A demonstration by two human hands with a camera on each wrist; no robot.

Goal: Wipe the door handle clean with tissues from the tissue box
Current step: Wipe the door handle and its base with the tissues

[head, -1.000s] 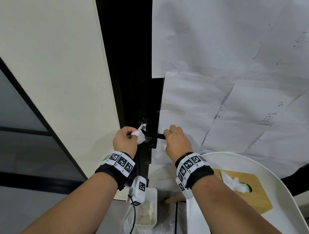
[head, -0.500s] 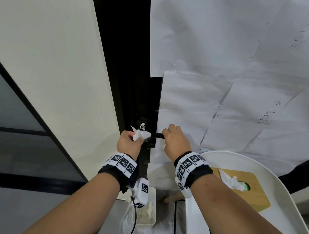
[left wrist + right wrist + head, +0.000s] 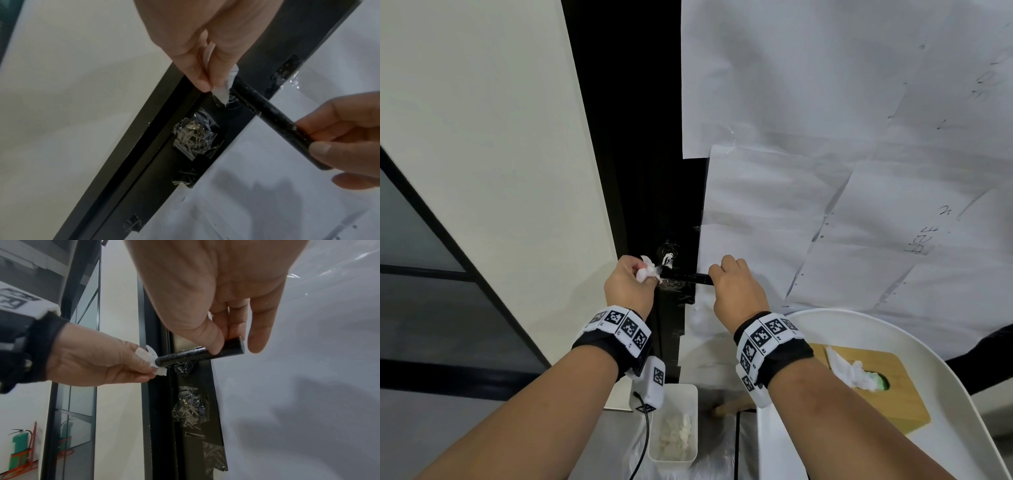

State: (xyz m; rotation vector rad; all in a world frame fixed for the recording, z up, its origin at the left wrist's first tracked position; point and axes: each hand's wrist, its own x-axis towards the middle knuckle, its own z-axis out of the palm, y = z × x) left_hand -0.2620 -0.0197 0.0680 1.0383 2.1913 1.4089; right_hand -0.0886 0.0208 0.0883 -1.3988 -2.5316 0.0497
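Observation:
A black bar-shaped door handle (image 3: 688, 278) (image 3: 271, 116) (image 3: 191, 357) sticks out from the dark door edge. My left hand (image 3: 635, 279) (image 3: 152, 368) pinches a crumpled white tissue (image 3: 649, 270) (image 3: 223, 92) (image 3: 153, 360) and holds it against the handle's left end. At the free right end, my right hand (image 3: 717, 274) (image 3: 312, 146) (image 3: 228, 344) grips the handle between thumb and fingers. A wooden tissue box (image 3: 893, 407), with a white tissue (image 3: 854, 373) sticking out of its slot, lies on a white chair seat (image 3: 962, 411) at the lower right.
White paper sheets (image 3: 825, 137) cover the door to the right of the handle. A cream wall (image 3: 500, 171) lies to the left. Below the handle, a small white bin (image 3: 674, 428) holds used tissues. Crinkled clear tape (image 3: 193, 138) covers the lock plate under the handle.
My left hand with the tissue has shifted slightly up and left along the handle's left end. The right hand has kept its grip on the free end.

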